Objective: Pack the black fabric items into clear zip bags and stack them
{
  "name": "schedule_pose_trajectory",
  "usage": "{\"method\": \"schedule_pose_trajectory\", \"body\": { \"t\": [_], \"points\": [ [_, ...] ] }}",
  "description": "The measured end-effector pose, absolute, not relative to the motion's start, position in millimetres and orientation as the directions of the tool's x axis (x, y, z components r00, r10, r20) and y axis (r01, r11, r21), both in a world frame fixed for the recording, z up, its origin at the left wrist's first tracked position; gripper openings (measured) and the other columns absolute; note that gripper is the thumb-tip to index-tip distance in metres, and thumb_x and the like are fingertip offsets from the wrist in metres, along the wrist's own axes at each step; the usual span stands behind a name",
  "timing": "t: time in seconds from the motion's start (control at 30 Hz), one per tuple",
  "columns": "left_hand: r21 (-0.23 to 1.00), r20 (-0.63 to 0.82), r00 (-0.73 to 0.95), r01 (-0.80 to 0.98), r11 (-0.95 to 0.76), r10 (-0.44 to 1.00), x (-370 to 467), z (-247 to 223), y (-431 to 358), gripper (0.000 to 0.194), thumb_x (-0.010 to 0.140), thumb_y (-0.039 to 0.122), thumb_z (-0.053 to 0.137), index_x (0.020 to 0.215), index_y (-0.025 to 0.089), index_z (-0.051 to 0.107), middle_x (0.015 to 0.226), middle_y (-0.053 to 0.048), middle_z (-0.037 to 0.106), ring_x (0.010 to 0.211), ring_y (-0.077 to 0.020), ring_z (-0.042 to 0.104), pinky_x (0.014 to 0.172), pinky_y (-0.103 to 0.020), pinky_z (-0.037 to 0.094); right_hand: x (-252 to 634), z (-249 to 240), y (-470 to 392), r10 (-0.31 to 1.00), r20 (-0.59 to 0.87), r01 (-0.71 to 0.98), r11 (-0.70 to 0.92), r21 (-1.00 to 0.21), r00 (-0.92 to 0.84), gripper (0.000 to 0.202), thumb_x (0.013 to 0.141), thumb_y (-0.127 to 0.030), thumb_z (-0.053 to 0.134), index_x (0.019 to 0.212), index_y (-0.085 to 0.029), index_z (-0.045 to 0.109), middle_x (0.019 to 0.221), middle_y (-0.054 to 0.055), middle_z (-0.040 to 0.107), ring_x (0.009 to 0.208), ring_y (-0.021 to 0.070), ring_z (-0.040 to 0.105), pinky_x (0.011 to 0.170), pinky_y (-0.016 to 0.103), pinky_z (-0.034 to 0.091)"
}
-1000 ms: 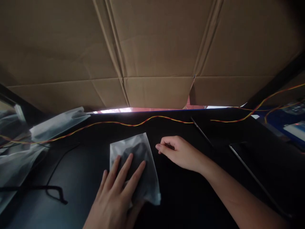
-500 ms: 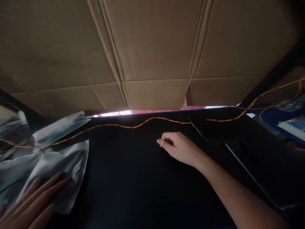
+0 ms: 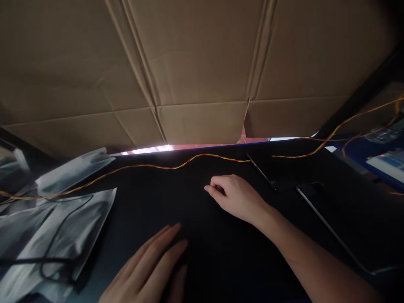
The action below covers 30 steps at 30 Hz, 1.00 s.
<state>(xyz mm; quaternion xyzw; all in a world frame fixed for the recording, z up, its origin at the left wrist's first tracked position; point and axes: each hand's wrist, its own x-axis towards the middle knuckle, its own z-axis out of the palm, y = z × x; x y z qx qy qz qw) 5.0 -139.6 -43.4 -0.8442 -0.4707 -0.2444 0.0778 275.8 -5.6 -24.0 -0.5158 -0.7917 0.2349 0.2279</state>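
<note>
My left hand (image 3: pixel 151 267) is at the lower middle, over the black tabletop (image 3: pixel 164 198), fingers stretched out and nothing in them. To its left lies a clear plastic bag (image 3: pixel 91 223), with a black cable (image 3: pixel 52 246) looped on top. My right hand (image 3: pixel 235 195) rests on the tabletop near the centre, its fingers loosely curled in with a small gap by the thumb. Nothing shows in it. Just beyond it, to the right, lies a thin dark flat device (image 3: pixel 263 170). A larger dark tablet-like device (image 3: pixel 337 229) lies right of my forearm.
Tall cardboard (image 3: pixel 198 67) stands behind the table's far edge. A twisted red-and-yellow wire (image 3: pixel 170 167) runs across the back. Another plastic bag (image 3: pixel 75 170) lies at the back left. At the far right is a white box-like device (image 3: pixel 388 164) with a red light.
My left hand has moved right, off the plastic bag and over the tabletop. A black cable now lies on the bag. My right hand has stayed in place; the view has shifted slightly.
</note>
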Motion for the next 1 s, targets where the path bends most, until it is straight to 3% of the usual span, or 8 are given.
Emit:
{"method": "schedule_pose_trajectory", "body": {
  "t": [0.13,0.23,0.27,0.33,0.4,0.47,0.6,1.0],
  "points": [
    [0.037,0.338,0.537,0.813,-0.581,0.773,58,-25,-61,0.042,0.108,0.026,0.047,0.145,0.017,0.066,0.159,-0.014,0.063,0.147,-0.0338,0.061,0.117,-0.053,0.059,275,-26,-6,0.907,0.186,0.725,0.416,-0.550,-0.379,0.030,0.107,-0.031,0.058,0.079,-0.023,0.063,0.074,0.000,0.067,0.066,0.0157,0.059,0.063,0.031,0.040],
    [0.027,0.248,0.556,0.815,-0.579,0.793,64,-35,-8,0.049,0.110,0.033,0.049,0.152,0.010,0.060,0.166,-0.018,0.055,0.161,-0.0387,0.042,0.129,-0.059,0.045,275,-31,-4,0.891,0.261,0.735,0.453,-0.504,-0.370,0.023,0.108,-0.027,0.052,0.113,-0.021,0.074,0.113,0.009,0.079,0.106,0.0251,0.072,0.091,0.040,0.055],
    [0.030,0.231,0.558,0.815,-0.579,0.797,62,-43,2,0.054,0.111,0.038,0.050,0.156,0.010,0.057,0.169,-0.018,0.051,0.164,-0.0403,0.037,0.130,-0.062,0.041,275,-34,-4,0.885,0.267,0.742,0.466,-0.481,-0.382,0.030,0.109,-0.029,0.052,0.129,-0.019,0.072,0.134,0.013,0.076,0.127,0.0289,0.068,0.105,0.045,0.054],
    [0.044,0.203,0.564,0.812,-0.582,0.801,56,-60,10,0.062,0.112,0.045,0.047,0.163,0.011,0.048,0.174,-0.019,0.043,0.166,-0.0419,0.030,0.131,-0.068,0.036,275,-40,-5,0.879,0.200,0.772,0.476,-0.421,-0.433,0.052,0.110,-0.038,0.053,0.157,-0.015,0.058,0.169,0.017,0.053,0.159,0.0354,0.044,0.128,0.056,0.039],
    [0.059,0.177,0.569,0.808,-0.586,0.803,50,-73,8,0.066,0.115,0.048,0.039,0.170,0.012,0.038,0.177,-0.019,0.035,0.167,-0.0416,0.026,0.131,-0.071,0.033,274,-46,-6,0.873,0.055,0.803,0.469,-0.368,-0.484,0.071,0.112,-0.050,0.047,0.171,-0.011,0.039,0.183,0.017,0.025,0.170,0.0374,0.018,0.137,0.062,0.020],
    [0.067,0.160,0.573,0.806,-0.588,0.804,47,-78,5,0.067,0.116,0.049,0.032,0.172,0.014,0.033,0.180,-0.017,0.029,0.168,-0.0406,0.022,0.132,-0.071,0.030,274,-50,-6,0.861,-0.064,0.819,0.453,-0.351,-0.504,0.079,0.113,-0.058,0.038,0.175,-0.011,0.026,0.184,0.015,0.011,0.171,0.0357,0.005,0.138,0.061,0.009],
    [0.085,0.124,0.567,0.811,-0.578,0.814,48,-75,4,0.068,0.116,0.052,0.031,0.173,0.017,0.031,0.181,-0.014,0.026,0.169,-0.0400,0.018,0.133,-0.070,0.028,274,-51,-3,0.856,-0.135,0.834,0.431,-0.345,-0.498,0.082,0.113,-0.064,0.032,0.177,-0.015,0.017,0.184,0.010,0.000,0.170,0.0309,-0.005,0.138,0.058,0.002],
    [0.089,0.122,0.557,0.818,-0.568,0.821,50,-73,4,0.066,0.114,0.049,0.039,0.171,0.016,0.036,0.180,-0.015,0.029,0.169,-0.0406,0.020,0.134,-0.068,0.027,274,-50,-3,0.863,-0.150,0.834,0.401,-0.379,-0.483,0.083,0.112,-0.066,0.033,0.177,-0.016,0.020,0.185,0.010,0.002,0.171,0.0302,-0.004,0.138,0.057,0.002]
  ]
}}
